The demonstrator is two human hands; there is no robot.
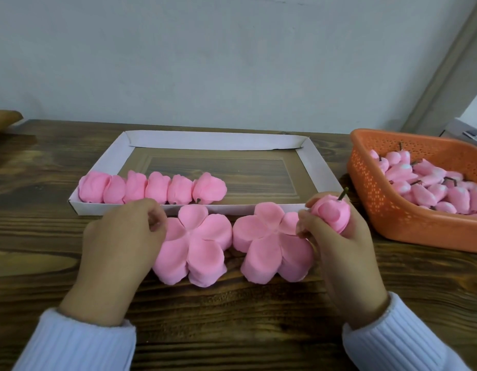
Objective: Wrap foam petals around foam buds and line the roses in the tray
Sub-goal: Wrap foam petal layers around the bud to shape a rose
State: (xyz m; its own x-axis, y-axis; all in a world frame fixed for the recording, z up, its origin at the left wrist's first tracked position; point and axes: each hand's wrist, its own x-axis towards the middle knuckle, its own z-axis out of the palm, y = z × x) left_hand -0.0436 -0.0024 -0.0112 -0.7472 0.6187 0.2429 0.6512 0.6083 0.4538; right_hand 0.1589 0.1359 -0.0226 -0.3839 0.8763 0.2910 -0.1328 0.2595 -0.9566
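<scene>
Pink foam is the main material here. The right hand [341, 245] grips a foam bud [329, 214], stem up, with what looks like a petal layer cupped round it. The left hand [122, 236] is curled, its fingertips pinching at the edge of the left petal stack [197, 245]. The right petal stack [272, 242] lies on the wooden surface [232, 317] between both hands, touching the right one.

Just beyond the left hand's knuckles, six finished roses [151, 188] line the near side of the white cardboard tray [213, 140]. Right of the right hand, an orange basket [365, 188] holds spare buds [424, 183].

To do this step well, I would lift a single sheet, centre it on the stem, then fold the petals snugly with even overlap. No brand, label or writing is readable.
</scene>
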